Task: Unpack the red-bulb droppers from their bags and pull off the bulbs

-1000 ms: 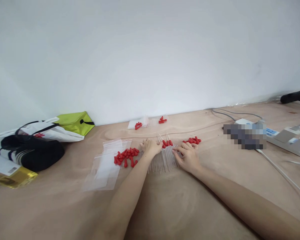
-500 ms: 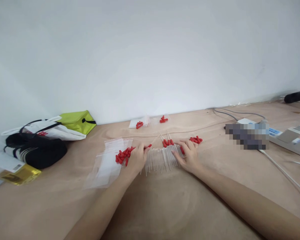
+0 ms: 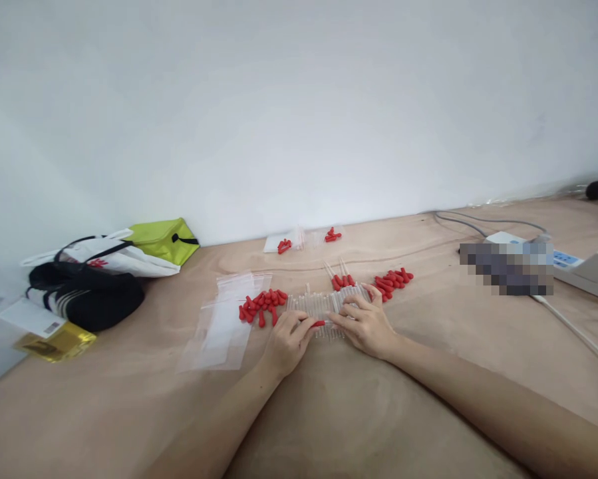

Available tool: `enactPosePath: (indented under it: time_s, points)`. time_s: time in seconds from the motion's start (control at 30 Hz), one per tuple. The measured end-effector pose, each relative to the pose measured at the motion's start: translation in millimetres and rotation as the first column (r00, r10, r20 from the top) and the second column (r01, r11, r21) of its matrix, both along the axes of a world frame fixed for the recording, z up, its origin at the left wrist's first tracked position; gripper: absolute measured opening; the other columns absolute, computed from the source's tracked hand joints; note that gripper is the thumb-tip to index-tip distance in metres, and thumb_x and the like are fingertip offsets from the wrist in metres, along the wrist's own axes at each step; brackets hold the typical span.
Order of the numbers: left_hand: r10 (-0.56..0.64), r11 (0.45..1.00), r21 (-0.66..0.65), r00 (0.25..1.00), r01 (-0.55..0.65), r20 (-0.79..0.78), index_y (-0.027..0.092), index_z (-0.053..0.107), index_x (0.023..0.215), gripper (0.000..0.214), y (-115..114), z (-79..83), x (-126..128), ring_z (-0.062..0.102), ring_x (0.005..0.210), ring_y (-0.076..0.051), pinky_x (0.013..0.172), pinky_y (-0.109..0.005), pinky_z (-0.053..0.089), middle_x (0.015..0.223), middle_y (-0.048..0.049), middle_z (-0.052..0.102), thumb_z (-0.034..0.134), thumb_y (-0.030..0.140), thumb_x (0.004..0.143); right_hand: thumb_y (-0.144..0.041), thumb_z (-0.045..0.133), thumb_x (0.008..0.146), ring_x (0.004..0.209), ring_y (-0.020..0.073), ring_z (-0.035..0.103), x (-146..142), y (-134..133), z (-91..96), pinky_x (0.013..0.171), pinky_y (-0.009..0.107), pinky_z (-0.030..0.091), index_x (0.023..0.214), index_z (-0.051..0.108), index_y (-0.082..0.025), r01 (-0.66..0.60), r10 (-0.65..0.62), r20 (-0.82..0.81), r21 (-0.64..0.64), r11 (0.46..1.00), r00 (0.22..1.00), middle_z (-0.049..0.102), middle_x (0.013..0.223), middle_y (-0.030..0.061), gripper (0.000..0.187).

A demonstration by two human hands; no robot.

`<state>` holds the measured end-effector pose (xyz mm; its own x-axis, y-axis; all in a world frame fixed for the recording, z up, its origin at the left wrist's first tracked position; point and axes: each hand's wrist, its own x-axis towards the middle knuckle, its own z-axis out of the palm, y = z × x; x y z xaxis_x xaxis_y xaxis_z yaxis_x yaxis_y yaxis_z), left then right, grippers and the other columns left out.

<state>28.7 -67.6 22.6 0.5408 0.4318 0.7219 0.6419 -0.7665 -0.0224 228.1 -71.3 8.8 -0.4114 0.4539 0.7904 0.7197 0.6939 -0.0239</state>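
Observation:
My left hand (image 3: 289, 338) is closed, pinching a red rubber dropper bulb (image 3: 318, 324) whose end points right. Close beside it, my right hand (image 3: 367, 326) has thumb and forefinger together at the bulb's end, on what looks like a clear dropper tube, mostly hidden by the fingers. Both hands are over a row of clear dropper tubes (image 3: 311, 305) lying side by side. Loose red bulbs (image 3: 263, 305) are heaped left of the row. Just behind it lie several droppers with bulbs fitted (image 3: 343, 282), tips toward the wall. More red bulbs (image 3: 393, 282) are piled at right.
Clear zip bags (image 3: 223, 339) lie flat at left. Nearer the wall are small bags with red bulbs (image 3: 284, 246). A black cap (image 3: 86, 296), a white bag (image 3: 144, 263) and a lime-green bag (image 3: 163, 241) sit far left. A power strip (image 3: 571, 261) and cables are at right.
My left hand has come nearer to me from behind the tube row, now with a bulb pointing right. My right hand has moved left, its fingertips meeting the bulb's end.

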Motion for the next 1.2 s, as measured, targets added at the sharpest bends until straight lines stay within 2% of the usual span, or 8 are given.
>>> enactPosePath:
  time_s: [0.13,0.33,0.6,0.83,1.07,1.2]
  points:
    - [-0.03,1.0,-0.002,0.999,0.03,-0.032,0.02,0.061,0.085,0.011,-1,4.0,2,0.056,0.082,-0.018,0.077,-0.035,0.042,0.082,-0.0033,0.064,0.052,0.025,0.082,-0.026,0.049,0.083,0.073,0.0118,0.047,0,-1,-1.0,0.092,0.042,0.014,0.082,0.062,-0.024,-0.026,0.026,0.015,-0.02,0.999,1.0,0.057,0.06,-0.0041,0.014]
    - [-0.069,0.994,-0.088,0.997,0.067,-0.027,0.02,0.057,0.072,0.017,-4,3.9,2,0.058,0.076,-0.013,0.092,-0.04,0.029,0.07,0.003,0.065,0.046,0.021,0.085,-0.024,0.047,0.082,0.069,0.0113,0.043,3,-5,0.6,0.089,0.043,0.015,0.077,0.061,-0.021,-0.097,0.098,0.029,-0.004,0.995,0.995,0.054,0.055,-0.0047,0.015]
    - [-0.096,0.984,-0.152,0.994,0.088,-0.052,0.019,0.055,0.07,0.022,-8,7.3,-1,0.058,0.074,-0.012,0.089,-0.037,0.03,0.068,0.0023,0.064,0.041,0.02,0.087,-0.023,0.045,0.083,0.068,0.0117,0.043,3,-8,1.4,0.089,0.042,0.015,0.072,0.058,-0.021,-0.11,0.11,0.017,-0.013,0.994,0.994,0.054,0.054,-0.0047,0.017]
    - [-0.113,0.978,-0.182,0.991,0.1,-0.067,0.019,0.054,0.069,0.022,-10,9.7,-2,0.057,0.072,-0.013,0.086,-0.036,0.032,0.067,0.0009,0.062,0.039,0.016,0.085,-0.022,0.045,0.082,0.068,0.0114,0.043,5,-9,1.9,0.088,0.042,0.016,0.076,0.058,-0.02,-0.127,0.127,0.021,-0.018,0.992,0.992,0.054,0.054,-0.0049,0.015]
    - [-0.14,0.979,-0.156,0.988,0.13,-0.057,0.018,0.052,0.069,0.021,-14,8.8,-2,0.057,0.073,-0.013,0.081,-0.034,0.035,0.068,0.0,0.062,0.038,0.013,0.084,-0.022,0.046,0.081,0.068,0.0118,0.044,5,-11,1.9,0.09,0.042,0.018,0.075,0.06,-0.021,-0.145,0.145,0.022,-0.018,0.989,0.989,0.053,0.052,-0.0049,0.016]
    - [-0.102,0.99,-0.103,0.995,0.099,-0.018,0.018,0.053,0.072,0.017,-12,7.5,-16,0.057,0.073,-0.014,0.074,-0.032,0.039,0.069,-0.0002,0.062,0.041,0.013,0.083,-0.022,0.046,0.081,0.068,0.013,0.046,15,-11,1.7,0.089,0.042,0.019,0.074,0.061,-0.022,-0.118,0.116,-0.041,-0.047,0.992,0.992,0.054,0.053,-0.0037,0.016]
